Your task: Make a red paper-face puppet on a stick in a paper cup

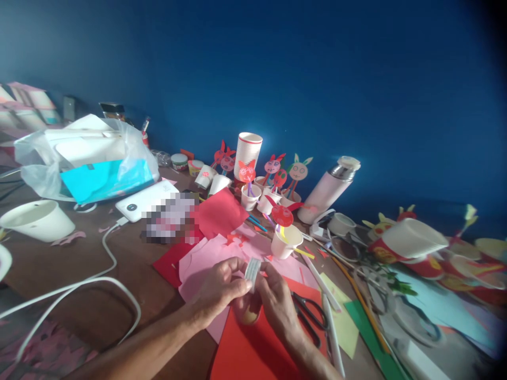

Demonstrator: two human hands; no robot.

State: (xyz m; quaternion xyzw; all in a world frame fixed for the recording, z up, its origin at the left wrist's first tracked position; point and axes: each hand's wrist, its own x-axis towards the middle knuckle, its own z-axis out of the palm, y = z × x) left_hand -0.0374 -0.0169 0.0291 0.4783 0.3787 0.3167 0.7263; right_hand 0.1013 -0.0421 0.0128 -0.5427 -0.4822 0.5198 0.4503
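Both my hands meet over an orange-red sheet of paper point(237, 359). My left hand point(224, 282) and my right hand point(275, 295) pinch what looks like a roll of tape point(252, 270) from both sides. A pale, printed part shows between the fingertips, and a rounded amber edge shows below; fingers hide the rest. Just right of my right hand lie scissors point(312, 311) with dark handles. Beneath and beyond my hands are pink paper point(198, 264) and red paper point(222, 211). A white paper cup point(285, 244) with a red paper face point(282, 216) stands ahead.
Several small cups with paper animal faces point(298, 170) stand by the blue wall. A pale thermos point(325, 195) is behind right, with stacked paper cups point(412, 240) farther right. Left are a plastic bag point(31, 153), a white power bank point(146, 200) with its cable point(111, 253), and a white cup point(39, 219).
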